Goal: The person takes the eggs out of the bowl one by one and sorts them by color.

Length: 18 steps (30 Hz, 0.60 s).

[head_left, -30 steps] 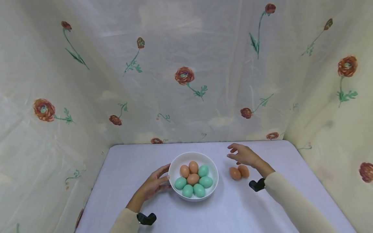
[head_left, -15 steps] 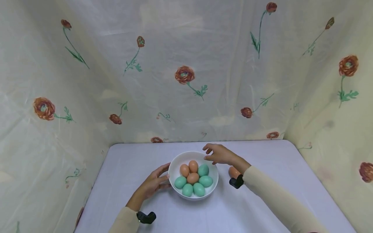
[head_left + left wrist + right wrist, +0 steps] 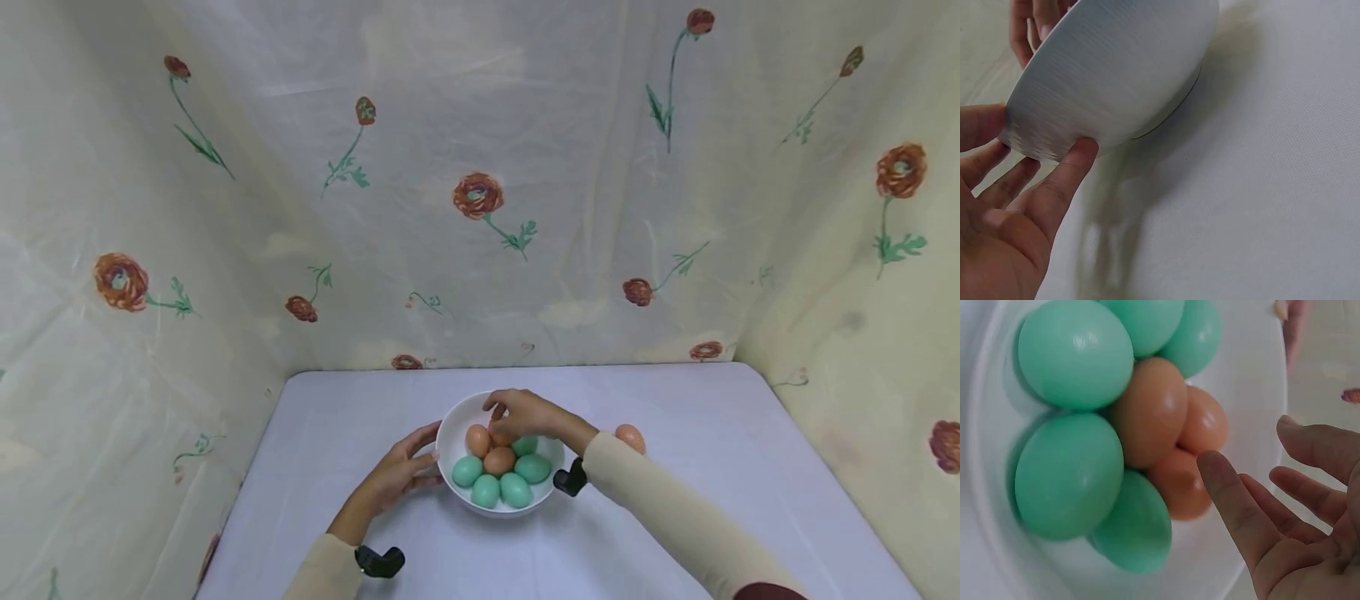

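My left hand [image 3: 397, 475] touches the outer left wall of a white bowl [image 3: 461, 419] with spread, nearly straight fingers. The left wrist view shows its fingertips against the bowl's outside [image 3: 1122, 75]. In the bowl lie several green eggs [image 3: 533, 468] and three brown eggs [image 3: 499, 461]. Above the bowl's far right part is my right hand [image 3: 525, 414], its fingers over a brown egg and partly covering a green one. Seen from the right wrist, that hand [image 3: 1310, 550] has its fingers apart with nothing between them, the index fingertip near a brown egg [image 3: 1182, 484].
A loose brown egg [image 3: 630, 437] lies on the white table [image 3: 352, 417] right of the bowl, beyond the right sleeve [image 3: 660, 508]. Flower-printed cloth [image 3: 480, 292] hangs at the table's back and sides. A dark red patch [image 3: 768, 592] shows at the bottom edge.
My right hand has moved left from near the two loose brown eggs to over the bowl. Its sleeve now covers the place of the nearer loose egg. My left hand stays on the bowl.
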Tool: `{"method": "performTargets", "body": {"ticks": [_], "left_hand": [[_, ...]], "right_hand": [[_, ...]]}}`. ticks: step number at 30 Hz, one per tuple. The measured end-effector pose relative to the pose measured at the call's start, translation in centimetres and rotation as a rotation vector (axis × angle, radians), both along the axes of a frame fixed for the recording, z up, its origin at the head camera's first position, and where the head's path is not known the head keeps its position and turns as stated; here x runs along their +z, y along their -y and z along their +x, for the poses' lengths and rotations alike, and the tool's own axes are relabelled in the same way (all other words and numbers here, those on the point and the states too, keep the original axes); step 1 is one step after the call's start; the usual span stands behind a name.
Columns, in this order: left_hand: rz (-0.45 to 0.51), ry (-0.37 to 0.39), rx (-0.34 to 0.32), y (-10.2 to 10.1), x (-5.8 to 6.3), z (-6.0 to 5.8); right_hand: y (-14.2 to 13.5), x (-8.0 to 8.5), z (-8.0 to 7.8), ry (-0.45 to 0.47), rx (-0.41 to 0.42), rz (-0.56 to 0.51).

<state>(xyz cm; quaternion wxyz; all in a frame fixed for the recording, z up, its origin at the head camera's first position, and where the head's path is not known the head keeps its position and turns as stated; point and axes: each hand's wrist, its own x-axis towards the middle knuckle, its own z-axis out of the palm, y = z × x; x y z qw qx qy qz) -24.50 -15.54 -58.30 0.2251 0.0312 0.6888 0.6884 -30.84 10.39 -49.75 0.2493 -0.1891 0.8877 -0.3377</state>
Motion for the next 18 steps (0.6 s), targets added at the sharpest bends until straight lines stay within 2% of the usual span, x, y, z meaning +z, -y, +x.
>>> {"method": "performTargets", "body": {"ticks": [6, 11, 18], "left_hand": [[0.013, -0.006, -0.008, 0.1, -0.1, -0.1], [0.016, -0.001, -0.006, 0.1, -0.3, -0.1], [0.035, -0.002, -0.005, 0.2, -0.3, -0.1]], "right_hand": [[1.5, -1.3, 0.1, -0.037, 0.027, 0.016], [2.3, -1.6, 0.2, -0.050, 0.037, 0.007], [3.2, -1.5, 0.0, 0.000, 0.079, -0.018]]}}
